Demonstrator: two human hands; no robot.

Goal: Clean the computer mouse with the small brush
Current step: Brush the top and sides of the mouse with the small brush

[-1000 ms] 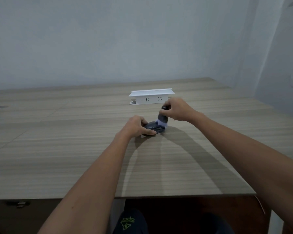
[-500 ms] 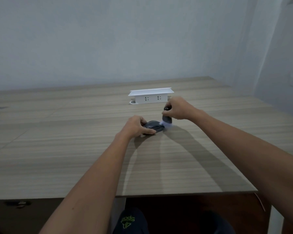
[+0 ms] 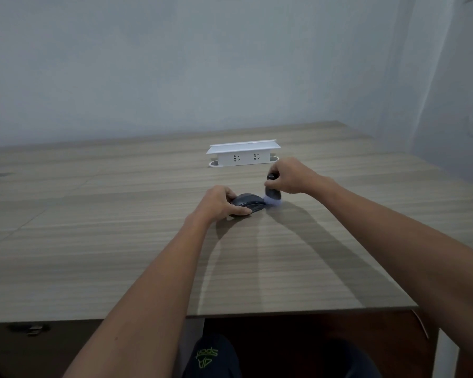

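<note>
The dark computer mouse (image 3: pixel 248 203) lies flat on the wooden worktop (image 3: pixel 120 241), a little in front of a white socket box (image 3: pixel 243 155), and the left hand (image 3: pixel 219 203) is curled round its near end, fingers clamped on it. The right hand (image 3: pixel 290 174) is closed round the dark handle of the small brush (image 3: pixel 272 192), held upright with its pale bristles down at the mouse's far tip

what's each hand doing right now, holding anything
Left hand: closed on the mouse, pinning it to the table.
Right hand: closed on the brush, bristles down at the mouse's right end.
</note>
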